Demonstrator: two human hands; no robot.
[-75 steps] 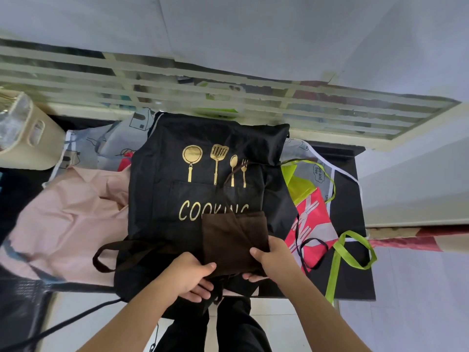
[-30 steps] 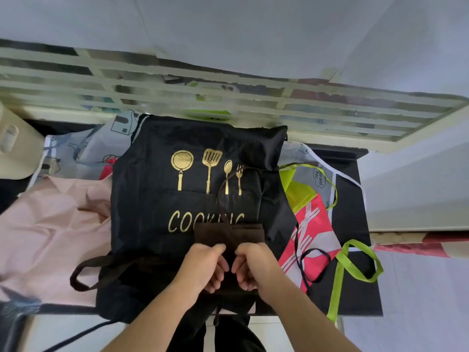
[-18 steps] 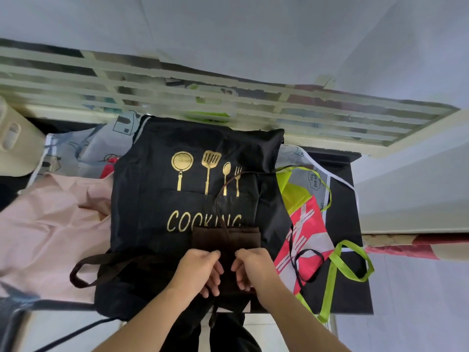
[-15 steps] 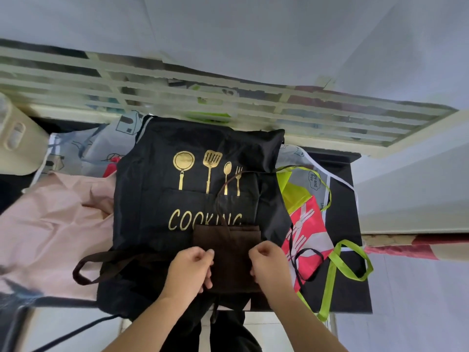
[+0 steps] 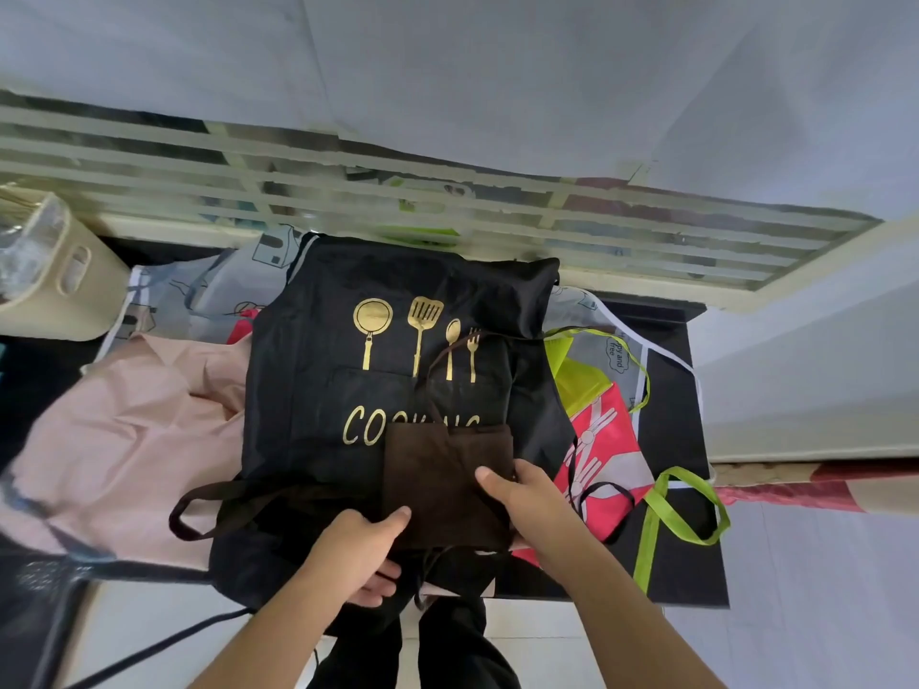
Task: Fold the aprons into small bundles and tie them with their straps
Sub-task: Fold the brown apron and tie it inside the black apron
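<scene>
A folded dark brown apron [image 5: 437, 469] lies on top of a spread black apron [image 5: 348, 390] printed with gold utensils and "COOKING". My left hand [image 5: 358, 549] grips the brown apron's lower left edge, thumb on top and fingers underneath. My right hand [image 5: 522, 494] holds its right side, thumb lying across the top. A thin brown strap [image 5: 435, 370] loops up from the bundle over the black apron. Another brown strap [image 5: 209, 504] trails out to the left.
A pink apron [image 5: 134, 440] lies left, a grey printed apron [image 5: 209, 290] behind it. A red and lime apron [image 5: 597, 440] with lime green straps [image 5: 666, 514] lies right on the black table [image 5: 676, 589]. A beige basket [image 5: 45, 281] stands far left. A slatted frame [image 5: 447, 201] runs behind.
My hands were together at the middle of the brown apron's near edge. They have moved apart, each now holding one side of the folded brown apron.
</scene>
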